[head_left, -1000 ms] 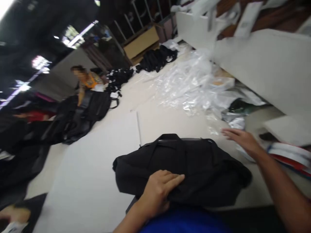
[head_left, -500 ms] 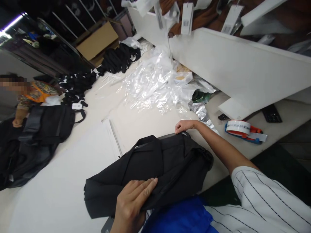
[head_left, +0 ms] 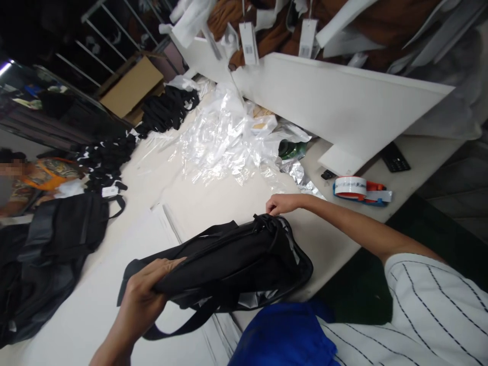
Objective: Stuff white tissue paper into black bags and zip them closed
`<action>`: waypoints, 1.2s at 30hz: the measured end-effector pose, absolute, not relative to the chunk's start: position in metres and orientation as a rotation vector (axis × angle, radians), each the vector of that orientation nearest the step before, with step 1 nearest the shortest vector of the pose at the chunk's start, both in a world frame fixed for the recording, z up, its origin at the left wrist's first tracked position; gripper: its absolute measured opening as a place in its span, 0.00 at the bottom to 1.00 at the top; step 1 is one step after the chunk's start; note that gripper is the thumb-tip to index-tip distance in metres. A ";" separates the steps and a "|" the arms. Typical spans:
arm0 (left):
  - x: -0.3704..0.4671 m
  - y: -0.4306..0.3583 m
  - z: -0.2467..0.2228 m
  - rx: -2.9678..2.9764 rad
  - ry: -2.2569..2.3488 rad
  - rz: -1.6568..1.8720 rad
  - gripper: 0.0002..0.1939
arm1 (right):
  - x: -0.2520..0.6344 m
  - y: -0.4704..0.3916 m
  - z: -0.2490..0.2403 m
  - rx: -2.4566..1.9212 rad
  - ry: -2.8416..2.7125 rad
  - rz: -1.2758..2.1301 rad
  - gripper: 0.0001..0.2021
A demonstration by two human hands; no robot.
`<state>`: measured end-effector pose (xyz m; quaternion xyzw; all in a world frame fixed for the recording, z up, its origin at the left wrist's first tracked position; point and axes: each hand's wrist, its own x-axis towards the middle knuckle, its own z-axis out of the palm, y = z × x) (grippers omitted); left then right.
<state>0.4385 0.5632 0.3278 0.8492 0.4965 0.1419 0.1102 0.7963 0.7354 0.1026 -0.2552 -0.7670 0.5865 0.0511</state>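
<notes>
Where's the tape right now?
In the head view, the tape is right of centre on the table, just above the right forearm and below the white panel.

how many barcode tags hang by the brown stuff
2: the left tag and the right tag, side by side near the top, against the brown stuff; more may be hidden among it.

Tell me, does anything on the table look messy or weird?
Yes, the clear plastic looks messy: beyond the black bag, it lies in a crumpled, loose heap across the table, while the white sheets nearby lie mostly flat. Nothing looks plainly spilled or broken.
</notes>
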 end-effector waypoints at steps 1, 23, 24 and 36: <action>0.438 0.565 0.329 2.480 1.438 0.401 0.18 | 0.800 0.728 0.107 -0.730 -2.423 1.641 0.05; 0.453 0.533 0.316 2.570 1.096 0.089 0.21 | 0.889 0.525 0.109 -0.871 -2.475 0.704 0.17; 0.453 0.531 0.316 2.568 1.097 0.078 0.21 | 0.890 0.523 0.107 -0.882 -2.449 0.698 0.16; 0.567 0.511 0.346 2.694 0.716 -0.200 0.51 | 0.877 0.507 0.069 -1.356 -2.177 0.799 0.10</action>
